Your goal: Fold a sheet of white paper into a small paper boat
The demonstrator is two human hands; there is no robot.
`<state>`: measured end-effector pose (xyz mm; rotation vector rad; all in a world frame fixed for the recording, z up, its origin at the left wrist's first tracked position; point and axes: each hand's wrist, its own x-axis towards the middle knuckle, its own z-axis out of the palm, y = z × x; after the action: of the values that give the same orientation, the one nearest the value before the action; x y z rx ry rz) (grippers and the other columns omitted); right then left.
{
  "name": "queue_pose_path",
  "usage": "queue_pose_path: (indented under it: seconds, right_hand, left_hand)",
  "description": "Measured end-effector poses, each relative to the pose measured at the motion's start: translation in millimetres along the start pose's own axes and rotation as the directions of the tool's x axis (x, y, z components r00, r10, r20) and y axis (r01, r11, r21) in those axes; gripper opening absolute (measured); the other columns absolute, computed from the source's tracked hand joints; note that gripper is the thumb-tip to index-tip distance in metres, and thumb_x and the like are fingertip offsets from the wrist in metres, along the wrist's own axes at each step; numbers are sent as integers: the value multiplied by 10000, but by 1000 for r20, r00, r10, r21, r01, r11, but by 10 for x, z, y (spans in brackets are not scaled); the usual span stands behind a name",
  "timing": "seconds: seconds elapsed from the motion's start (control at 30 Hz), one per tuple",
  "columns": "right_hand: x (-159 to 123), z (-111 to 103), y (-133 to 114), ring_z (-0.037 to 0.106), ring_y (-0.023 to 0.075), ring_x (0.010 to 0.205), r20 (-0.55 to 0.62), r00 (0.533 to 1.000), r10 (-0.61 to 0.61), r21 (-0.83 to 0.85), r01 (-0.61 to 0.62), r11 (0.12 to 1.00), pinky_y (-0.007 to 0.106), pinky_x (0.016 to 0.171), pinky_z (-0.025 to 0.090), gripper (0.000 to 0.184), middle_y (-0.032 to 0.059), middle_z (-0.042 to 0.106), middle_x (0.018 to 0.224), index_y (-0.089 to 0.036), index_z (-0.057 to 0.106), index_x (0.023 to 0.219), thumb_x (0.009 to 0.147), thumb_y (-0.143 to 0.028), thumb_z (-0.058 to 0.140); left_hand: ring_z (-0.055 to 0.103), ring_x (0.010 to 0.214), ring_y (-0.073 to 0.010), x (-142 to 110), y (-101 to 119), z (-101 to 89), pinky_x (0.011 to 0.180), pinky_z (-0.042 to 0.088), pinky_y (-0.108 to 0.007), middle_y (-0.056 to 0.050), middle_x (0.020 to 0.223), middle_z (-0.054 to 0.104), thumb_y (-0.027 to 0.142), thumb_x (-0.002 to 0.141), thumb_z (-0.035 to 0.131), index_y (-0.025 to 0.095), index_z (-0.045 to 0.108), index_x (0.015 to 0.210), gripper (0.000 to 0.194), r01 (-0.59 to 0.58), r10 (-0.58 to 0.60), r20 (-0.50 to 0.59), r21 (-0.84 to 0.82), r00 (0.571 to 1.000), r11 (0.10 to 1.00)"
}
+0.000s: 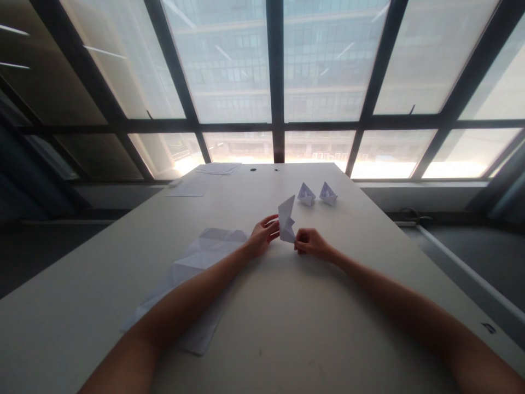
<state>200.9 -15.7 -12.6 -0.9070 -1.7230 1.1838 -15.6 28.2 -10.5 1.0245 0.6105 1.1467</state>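
Note:
A folded white paper boat [286, 220] stands tilted on its side, raised just above the table between my hands. At its lower right corner, the fingers of my right hand [312, 241] are pinched closed on the paper. My left hand [262, 236] is open, its fingers stretched out and apart, with the fingertips at the boat's left edge. Two finished-looking white paper boats, the nearer-left one [305, 195] and the right one [328, 193], sit side by side beyond my right hand.
Creased white paper sheets [192, 257] lie partly under my left forearm. More flat sheets [191, 186] rest at the table's far left. Two small dark round spots [253, 169] mark the far end of the white table [279, 323]. Large framed windows [233, 65] stand beyond it.

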Motion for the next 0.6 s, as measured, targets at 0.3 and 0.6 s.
queue_pose_path:
  seconds: [0.3, 0.6]
  right_hand:
    - [-16, -21, -41, 500, 92, 442, 97, 994, 47, -70, -41, 997, 198, 432, 353, 102, -33, 600, 558, -177, 535, 692, 707, -222, 625]
    - [24, 2, 16, 459, 103, 543, 149, 988, -32, -194, 61, 979, 225, 531, 324, 383, -27, 530, 578, -147, 605, 698, 868, -489, 600]
  left_hand:
    - [674, 1043, -282, -38, -34, 14, 868, 528, -355, -191, 1196, 678, 426, 734, 853, 115, 694, 1120, 521, 13, -23, 155, 61, 988, 998]
    - [699, 944, -224, -57, -47, 59, 891, 527, -347, -130, 1040, 740, 310, 684, 900, 110, 713, 1079, 480, 95, -98, 75, 45, 992, 994]
